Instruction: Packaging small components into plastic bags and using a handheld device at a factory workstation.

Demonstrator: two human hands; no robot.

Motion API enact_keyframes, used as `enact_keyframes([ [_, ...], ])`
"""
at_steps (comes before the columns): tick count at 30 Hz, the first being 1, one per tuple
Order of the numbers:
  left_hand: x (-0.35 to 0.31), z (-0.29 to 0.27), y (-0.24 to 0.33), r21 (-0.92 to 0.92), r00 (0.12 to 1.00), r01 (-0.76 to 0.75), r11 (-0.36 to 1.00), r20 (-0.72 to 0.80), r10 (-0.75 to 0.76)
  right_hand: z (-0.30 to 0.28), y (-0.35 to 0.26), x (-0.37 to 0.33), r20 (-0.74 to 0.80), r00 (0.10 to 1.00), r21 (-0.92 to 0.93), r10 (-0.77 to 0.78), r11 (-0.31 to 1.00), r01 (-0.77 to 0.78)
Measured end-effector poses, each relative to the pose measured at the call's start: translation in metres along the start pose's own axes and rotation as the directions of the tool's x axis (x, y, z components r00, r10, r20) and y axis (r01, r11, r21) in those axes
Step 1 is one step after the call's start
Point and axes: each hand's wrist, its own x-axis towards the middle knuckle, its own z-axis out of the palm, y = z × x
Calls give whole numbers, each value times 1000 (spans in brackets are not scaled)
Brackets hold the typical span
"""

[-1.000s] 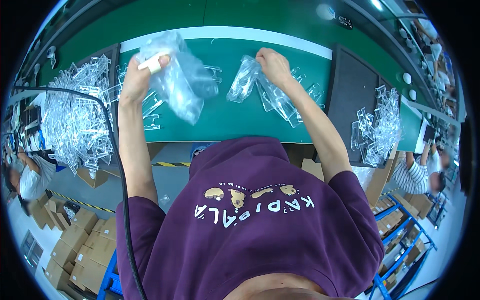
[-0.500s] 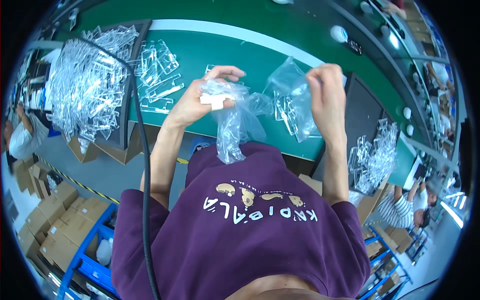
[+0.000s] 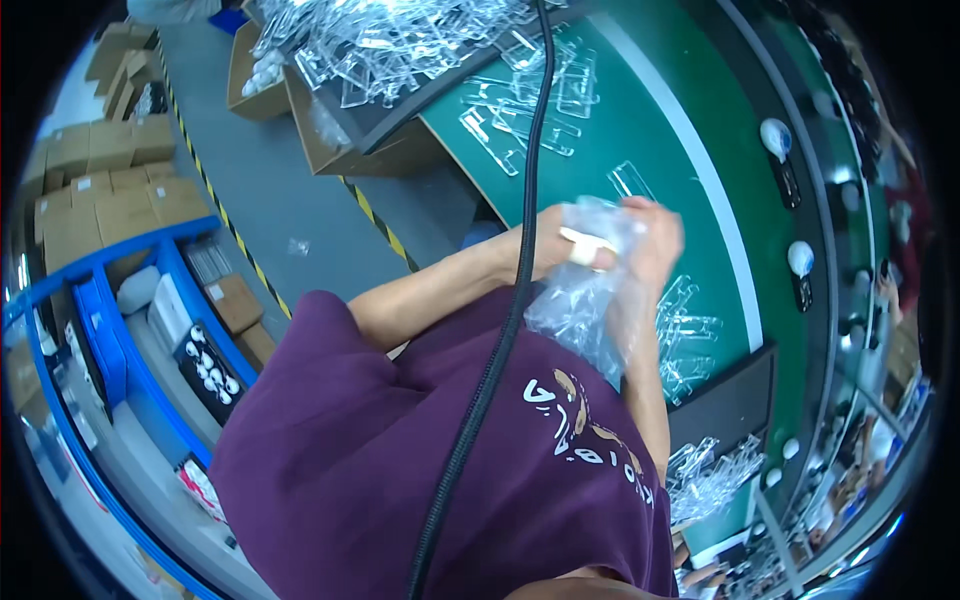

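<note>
A grey floor (image 3: 270, 190) runs past the green bench (image 3: 700, 270), which has a white strip (image 3: 697, 150) along it. Two yellow-and-black tapes (image 3: 203, 175) cross the floor. Brown boxes (image 3: 110, 205) stand stacked at the left, behind a blue rack (image 3: 150, 243) with loaded shelves. Toward the right rim, the room blurs.

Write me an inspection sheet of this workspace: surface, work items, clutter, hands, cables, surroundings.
Surface: green tabletop with a white stripe.
Work items: clear bag, in hand; loose clear pieces on the tabletop; clear heap on a dark tray.
Clutter: clear scrap on the floor.
Hands: left hand grips the bag, white wrap on one digit; right hand blurred, hold unclear.
Cables: black cable crossing the view.
Surroundings: cardboard boxes, blue rack, striped tape.
</note>
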Motion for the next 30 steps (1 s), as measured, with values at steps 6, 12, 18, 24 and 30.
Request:
enact_keyframes([
  [6, -80, -108, -69, -578, 963, -47, 815, -242, -116, 99, -33, -10, 505, 840, 466, 196, 757, -457],
  [12, -114, -148, -64, -594, 818, 27, 804, -449, -359, 129, -56, 7, 303, 947, 111, -106, 991, 76],
  [18, -151, -196, -36, -381, 601, 235, 894, -666, -442, 136, -70, 24, 303, 927, -13, -220, 972, 235],
  [24, -186, -338, 12, -457, 709, -269, 848, -690, -147, 82, 15, 62, 108, 946, 213, 307, 922, -324],
  [30, -136, -556, 130, 59, 359, -108, 992, -928, 94, 16, 94, 77, -27, 821, -41, 570, 820, -571],
])
